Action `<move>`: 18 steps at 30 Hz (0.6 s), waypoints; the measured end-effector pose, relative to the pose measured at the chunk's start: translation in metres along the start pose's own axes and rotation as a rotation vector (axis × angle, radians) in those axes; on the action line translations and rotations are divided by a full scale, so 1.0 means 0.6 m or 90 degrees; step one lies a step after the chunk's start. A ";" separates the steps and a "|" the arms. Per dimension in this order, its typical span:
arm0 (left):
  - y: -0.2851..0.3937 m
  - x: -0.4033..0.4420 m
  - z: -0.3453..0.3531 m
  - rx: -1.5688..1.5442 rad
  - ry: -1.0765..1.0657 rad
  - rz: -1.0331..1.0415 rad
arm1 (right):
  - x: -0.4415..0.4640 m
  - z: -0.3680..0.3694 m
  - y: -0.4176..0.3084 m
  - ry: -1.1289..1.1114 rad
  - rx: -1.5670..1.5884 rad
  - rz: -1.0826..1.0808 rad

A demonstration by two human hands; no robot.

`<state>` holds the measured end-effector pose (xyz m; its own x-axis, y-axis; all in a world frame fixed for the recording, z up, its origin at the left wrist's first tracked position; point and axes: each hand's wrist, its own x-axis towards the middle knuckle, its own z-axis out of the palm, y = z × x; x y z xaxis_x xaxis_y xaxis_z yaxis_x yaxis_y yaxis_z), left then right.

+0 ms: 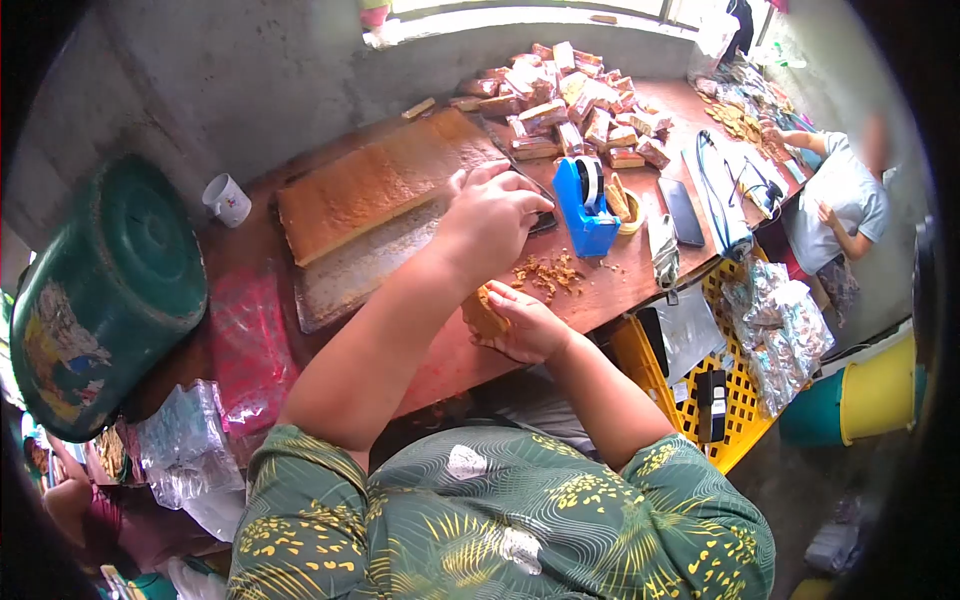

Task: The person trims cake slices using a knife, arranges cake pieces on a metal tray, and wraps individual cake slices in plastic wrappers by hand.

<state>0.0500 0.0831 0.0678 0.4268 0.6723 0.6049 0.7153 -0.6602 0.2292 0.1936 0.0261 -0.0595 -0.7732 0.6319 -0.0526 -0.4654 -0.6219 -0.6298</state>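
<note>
My left hand (pixel 490 215) is over the inner edge of a metal tray (pixel 345 275), its bent fingers apart and nothing visible between them. A large slab of golden-brown cake (pixel 375 190) lies on that tray. Lower down, near the table's front edge, my right hand (pixel 525 325) is closed around a brown cake piece (pixel 485 315). Cake crumbs (pixel 548 275) are scattered beside it on the table. To the right of my left hand stands a blue tape dispenser (pixel 585 215).
Wrapped cake pieces (pixel 570 100) are heaped at the back. A white mug (pixel 227 200) and green tub (pixel 110 290) are left. A phone (pixel 681 212) and yellow crate (pixel 725 440) are right. Another person (pixel 845 200) is at the table's far right.
</note>
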 end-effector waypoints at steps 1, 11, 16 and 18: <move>0.011 -0.001 -0.022 -0.030 0.024 -0.002 | -0.001 0.000 0.000 0.005 0.010 -0.001; -0.056 -0.314 -0.151 -0.099 0.183 -0.365 | -0.009 -0.006 0.008 0.051 0.019 -0.194; -0.051 -0.454 -0.155 -0.052 0.152 -0.505 | 0.001 -0.002 0.002 0.211 -0.059 -0.407; -0.045 -0.463 -0.147 0.082 0.101 -0.466 | 0.008 0.021 0.010 0.184 -0.079 -0.338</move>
<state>-0.1371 -0.1154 -0.0391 -0.2588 0.8614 0.4371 0.8482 -0.0139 0.5295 0.1814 0.0197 -0.0541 -0.2938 0.9510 0.0961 -0.6884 -0.1408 -0.7115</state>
